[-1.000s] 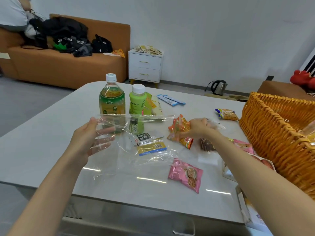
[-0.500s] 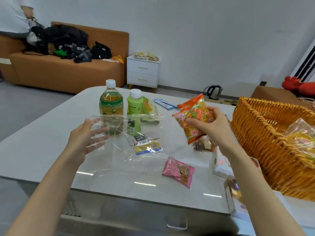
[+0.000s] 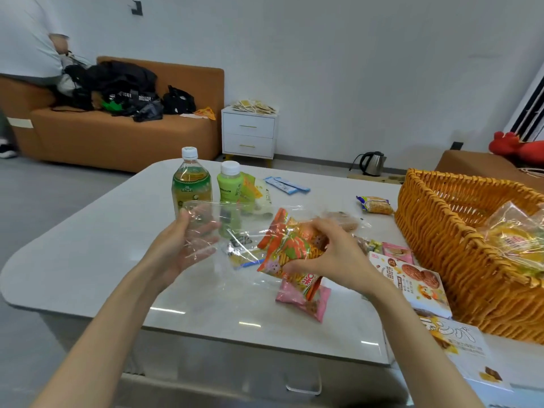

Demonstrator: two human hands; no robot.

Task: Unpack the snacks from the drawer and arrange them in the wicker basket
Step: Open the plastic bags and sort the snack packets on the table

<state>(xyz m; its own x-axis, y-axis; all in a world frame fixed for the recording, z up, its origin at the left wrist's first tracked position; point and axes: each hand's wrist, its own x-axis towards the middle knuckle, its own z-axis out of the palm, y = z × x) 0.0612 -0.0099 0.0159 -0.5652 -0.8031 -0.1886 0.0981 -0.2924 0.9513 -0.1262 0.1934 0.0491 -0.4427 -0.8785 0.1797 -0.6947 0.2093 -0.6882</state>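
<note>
snacks are spread over the white table point(image 3: 88, 260), and the one in hand is an orange packet point(image 3: 282, 248), held above the table near its middle, just above a pink packet point(image 3: 306, 304) and well left of the wicker basket point(image 3: 441, 254), which stands at the right edge with a clear-wrapped pastry bag point(image 3: 518, 240) already inside. the step looks like freeing this packet from a clear bag point(image 3: 235, 228) and carrying it to the basket. to do it well, i would keep the film taut with one hand while the other draws the packet straight out of the mouth, so the crinkly plastic does not drag along or tip the tea bottle point(image 3: 191, 187) and green bottle point(image 3: 229, 184) standing just behind it. then lift high enough to pass the basket's tall woven wall and lay the packet flat beside the pastry bag rather than dropping it on top. the right hand point(image 3: 335, 260) is closed on the orange packet, thumb underneath and fingers curled over its right end, a firm pinch. the left hand point(image 3: 179, 245) holds up the clear bag by its left side: the thumb is in front, the fingers point(image 3: 206, 231) show through the film, only lightly bent. whether the packet's far corner is inside the bag or clear of it, i cannot tell; film glare crosses it.
</note>
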